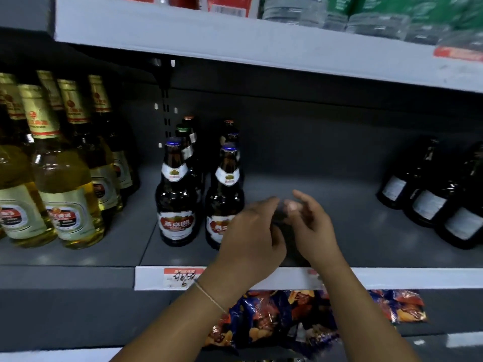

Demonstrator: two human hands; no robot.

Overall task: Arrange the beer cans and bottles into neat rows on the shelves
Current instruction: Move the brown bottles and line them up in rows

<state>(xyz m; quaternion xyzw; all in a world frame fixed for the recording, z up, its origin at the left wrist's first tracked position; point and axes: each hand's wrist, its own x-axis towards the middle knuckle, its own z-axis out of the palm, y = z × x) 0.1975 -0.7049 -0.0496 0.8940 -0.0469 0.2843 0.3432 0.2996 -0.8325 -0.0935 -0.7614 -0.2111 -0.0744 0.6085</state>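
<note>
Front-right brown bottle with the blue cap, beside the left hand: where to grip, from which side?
Grip the front-right brown bottle around the neck or shoulder, coming from the front right. It stands upright; the shelf is bare to its right, while the other brown bottle crowds its left. The left hand is already beside it.

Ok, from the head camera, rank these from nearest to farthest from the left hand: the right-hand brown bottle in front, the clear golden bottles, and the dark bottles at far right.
1. The front brown bottle, just left of the left hand, partly behind it.
2. The golden bottles, far left of the shelf.
3. The dark bottles, far right, beyond the right hand.
</note>
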